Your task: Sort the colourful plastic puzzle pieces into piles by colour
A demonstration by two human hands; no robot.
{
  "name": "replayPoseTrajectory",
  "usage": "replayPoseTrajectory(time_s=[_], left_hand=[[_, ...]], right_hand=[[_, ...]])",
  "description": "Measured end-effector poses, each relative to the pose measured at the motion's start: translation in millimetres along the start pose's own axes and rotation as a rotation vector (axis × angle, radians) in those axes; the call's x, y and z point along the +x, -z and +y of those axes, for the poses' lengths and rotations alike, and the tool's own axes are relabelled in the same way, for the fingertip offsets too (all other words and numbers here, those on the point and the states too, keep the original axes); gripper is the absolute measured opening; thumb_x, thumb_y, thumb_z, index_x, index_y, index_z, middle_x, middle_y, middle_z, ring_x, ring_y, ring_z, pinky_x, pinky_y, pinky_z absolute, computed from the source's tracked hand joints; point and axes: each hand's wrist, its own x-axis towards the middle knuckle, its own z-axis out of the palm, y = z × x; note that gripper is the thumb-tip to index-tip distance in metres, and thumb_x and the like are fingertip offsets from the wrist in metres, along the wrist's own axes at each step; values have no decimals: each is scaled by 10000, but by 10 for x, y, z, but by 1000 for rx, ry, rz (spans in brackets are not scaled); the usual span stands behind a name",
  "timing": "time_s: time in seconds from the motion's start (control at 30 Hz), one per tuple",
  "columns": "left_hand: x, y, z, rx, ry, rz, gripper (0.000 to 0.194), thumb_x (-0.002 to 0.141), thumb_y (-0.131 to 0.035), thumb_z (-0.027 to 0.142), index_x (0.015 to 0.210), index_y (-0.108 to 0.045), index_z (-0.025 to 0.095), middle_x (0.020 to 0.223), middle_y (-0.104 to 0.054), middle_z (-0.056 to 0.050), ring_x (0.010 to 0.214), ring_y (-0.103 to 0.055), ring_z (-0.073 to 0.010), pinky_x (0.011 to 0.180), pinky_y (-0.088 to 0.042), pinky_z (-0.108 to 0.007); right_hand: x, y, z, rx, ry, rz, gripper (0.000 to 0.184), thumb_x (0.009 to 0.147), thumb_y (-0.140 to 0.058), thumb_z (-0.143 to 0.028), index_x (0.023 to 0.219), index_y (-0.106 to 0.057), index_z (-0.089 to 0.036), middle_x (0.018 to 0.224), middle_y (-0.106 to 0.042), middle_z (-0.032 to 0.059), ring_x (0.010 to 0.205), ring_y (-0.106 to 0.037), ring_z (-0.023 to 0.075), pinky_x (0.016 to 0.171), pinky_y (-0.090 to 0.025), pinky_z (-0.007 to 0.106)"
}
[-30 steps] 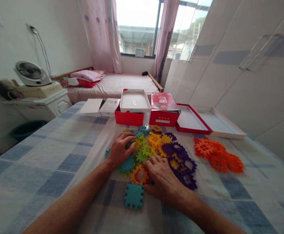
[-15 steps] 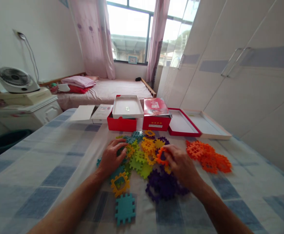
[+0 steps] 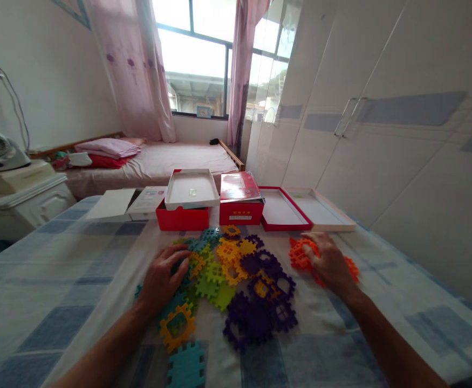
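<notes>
My left hand [image 3: 166,272] rests on the left of a mixed heap, its curved fingers apart over teal and yellow pieces. Notched plastic building pieces make up the heap: yellow pieces [image 3: 228,250], lime green pieces [image 3: 211,280] and dark purple pieces [image 3: 255,318]. Over at the right, my right hand [image 3: 329,264] is on a separate pile of orange building pieces [image 3: 300,255], thumb and fingers closed around an orange one; the palm hides part of the pile. Nearest me lie a yellow frame piece [image 3: 165,327] and a teal square piece [image 3: 186,366].
Behind the heap stand a red box [image 3: 183,219] with a white lid [image 3: 191,189] on top, and another red box [image 3: 240,213]. Two shallow trays, one red-edged [image 3: 286,210], one pale [image 3: 320,210], lie right of them. An open white box [image 3: 112,203] is at left.
My right hand has carried an orange piece from above the purple pieces rightward to the orange pile. My left hand stays on the heap. The view has turned slightly right.
</notes>
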Motion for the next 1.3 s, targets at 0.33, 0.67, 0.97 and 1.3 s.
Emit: replayPoseTrajectory(time_s=[0.33, 0.67, 0.97, 1.3], left_hand=[[-5, 9, 24, 23, -35, -27, 243, 872, -454, 324, 955, -652, 208, 1104, -597, -65, 1050, -549, -206, 940, -450, -390], [-4, -2, 31, 28, -65, -29, 223, 863, -469, 306, 939, -656, 213, 1086, -607, -62, 1055, -541, -208, 928, -458, -375], [3, -1, 59, 20, -60, -33, 225, 860, -467, 306, 927, -661, 213, 1080, -612, -59, 1024, -569, -206, 909, -471, -366], [-6, -6, 25, 27, -38, -55, 234, 865, -464, 310, 951, -659, 214, 1100, -600, -59, 1057, -551, -206, 936, -457, -378]], right_hand=[[-63, -406, -1217, 167, 273, -396, 339, 852, -509, -271, 1180, -561, -200, 1221, -574, 80, 1228, -384, 226, 1008, -286, 403], [91, -391, -840, -9, 96, -355, 353, 853, -493, -287, 1138, -595, -104, 1113, -599, 145, 1089, -490, 252, 945, -354, 360], [111, -597, -547, 84, 35, -439, 338, 797, -516, -234, 1098, -633, -134, 1033, -610, 109, 982, -545, 202, 899, -388, 301], [111, -328, -756, 399, 53, -375, 249, 802, -503, -250, 978, -663, -175, 993, -633, 64, 919, -572, 166, 825, -414, 261]])
